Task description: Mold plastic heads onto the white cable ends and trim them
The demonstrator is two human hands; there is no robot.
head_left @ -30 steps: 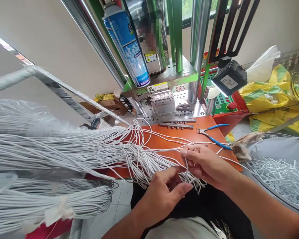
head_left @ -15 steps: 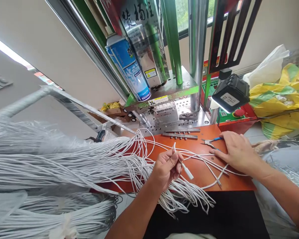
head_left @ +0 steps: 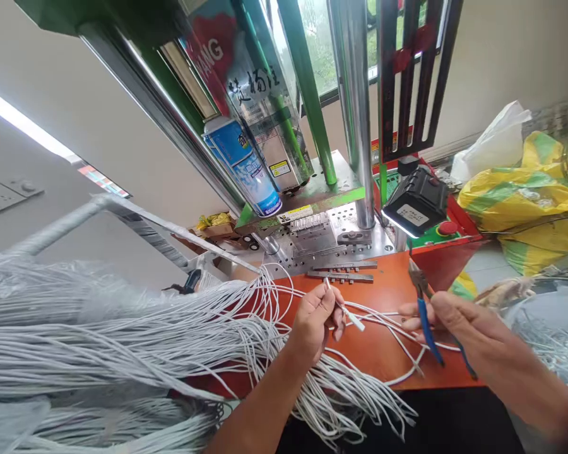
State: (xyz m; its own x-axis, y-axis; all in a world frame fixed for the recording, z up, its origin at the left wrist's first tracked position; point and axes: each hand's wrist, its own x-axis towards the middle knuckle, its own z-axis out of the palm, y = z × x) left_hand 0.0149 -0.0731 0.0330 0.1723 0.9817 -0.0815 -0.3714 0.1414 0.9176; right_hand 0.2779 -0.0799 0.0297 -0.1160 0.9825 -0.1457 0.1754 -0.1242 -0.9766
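Observation:
My left hand (head_left: 318, 318) is closed on a white cable (head_left: 328, 284), whose pale moulded end (head_left: 356, 320) sticks out to the right past the fingers. In my right hand (head_left: 464, 325) are pliers (head_left: 423, 306) with blue handles, raised above the table's right side with their jaws pointing up. The thumb and fingers are around the handles. Loose white cables (head_left: 392, 325) run across the orange table (head_left: 383, 353) between the hands. A large bundle of white cables (head_left: 246, 340) spreads from the left and hangs over the front edge below my left hand.
Metal bars (head_left: 343, 276) with small pegs lie behind my left hand. Beyond them stands a green press with a perforated metal bed (head_left: 288, 252), a spray can (head_left: 243, 167) and a black lamp (head_left: 416, 202). A red control box (head_left: 459, 239) and yellow bags (head_left: 515, 195) are at right.
My right hand has taken up the pliers from the table and lifted them upright. My left hand still holds the cable in nearly the same place. The camera view has shifted slightly.

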